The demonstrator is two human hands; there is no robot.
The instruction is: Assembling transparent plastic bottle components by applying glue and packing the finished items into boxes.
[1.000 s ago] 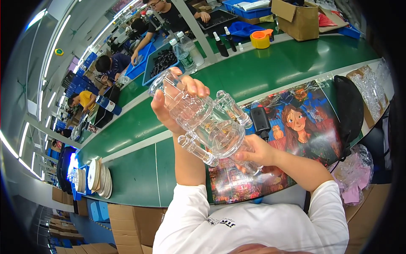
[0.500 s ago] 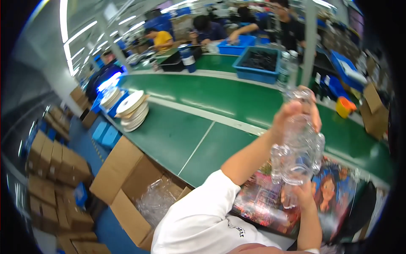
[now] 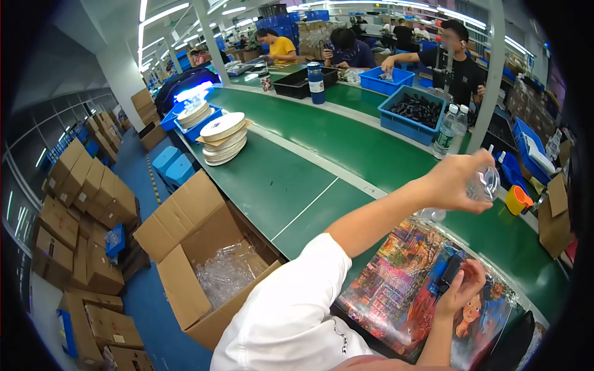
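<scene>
Glassware [image 3: 487, 184], a moment ago in both hands, is now gripped beyond the picture mat [image 3: 387, 272] by the left hand [image 3: 455, 182] alone, freeing the right hand [image 3: 462, 289], half-curled at a black gadget [image 3: 451, 272], its grip unclear.

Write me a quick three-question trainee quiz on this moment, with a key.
1. Which of the wearer's hands holds the clear piece?
2. True or false: the wearer's right hand grips the orange-yellow roll.
3. What colour is the tray of black parts? A) red B) blue C) yellow

Key: 1. The left hand. 2. False; the roll stands apart from it. 3. B
</scene>
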